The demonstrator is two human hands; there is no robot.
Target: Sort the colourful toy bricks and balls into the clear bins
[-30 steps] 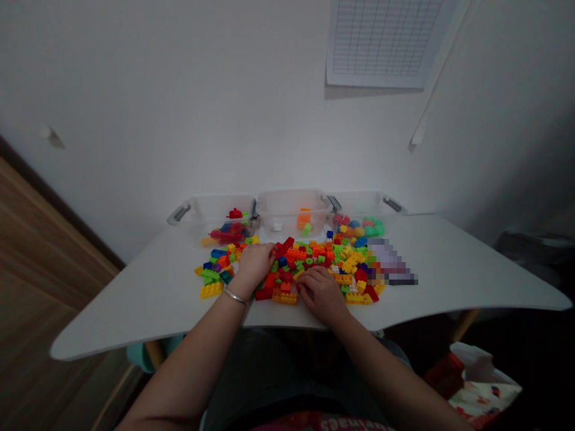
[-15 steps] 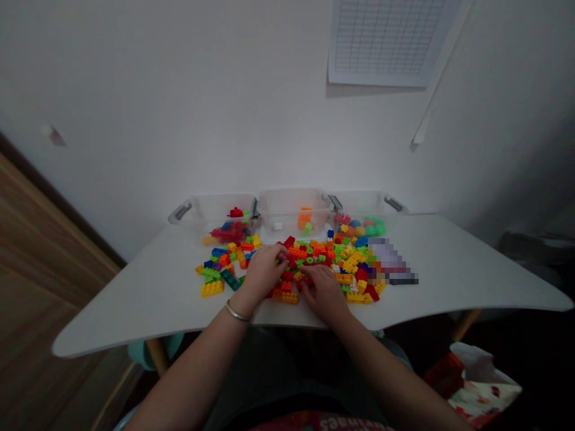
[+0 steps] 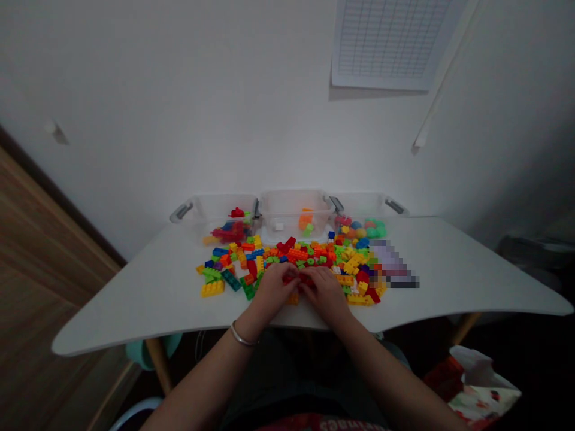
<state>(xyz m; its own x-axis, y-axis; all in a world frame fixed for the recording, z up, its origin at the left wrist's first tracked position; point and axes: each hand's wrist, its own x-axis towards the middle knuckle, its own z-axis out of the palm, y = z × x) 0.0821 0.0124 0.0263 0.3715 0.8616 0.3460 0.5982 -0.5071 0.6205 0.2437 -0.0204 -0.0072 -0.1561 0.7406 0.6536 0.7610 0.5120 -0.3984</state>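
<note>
My left hand [image 3: 275, 288] and my right hand [image 3: 327, 292] are close together over the front middle of a heap of toy building bricks [image 3: 296, 255]. Their fingers are curled, and the fingertips almost meet. A small red building brick [image 3: 306, 280] shows between them, under the right fingertips. Whatever the left fingers pinch is mostly hidden by the hand. An orange brick [image 3: 293, 299] lies just below the fingers. Green bricks [image 3: 248, 288] are left of the left hand, and a yellow brick [image 3: 345, 279] is beside the right hand.
Three clear bins stand against the wall: the left bin [image 3: 202, 206] and middle bin [image 3: 294, 203] hold bricks, the right bin [image 3: 363, 202] colourful round pieces. A pixelated flat device [image 3: 395, 266] lies right of the heap on the white table [image 3: 153, 299].
My left hand has moved from the heap's middle, down and right towards my right hand. Bricks it covered now show. My right hand stays nearly in place.
</note>
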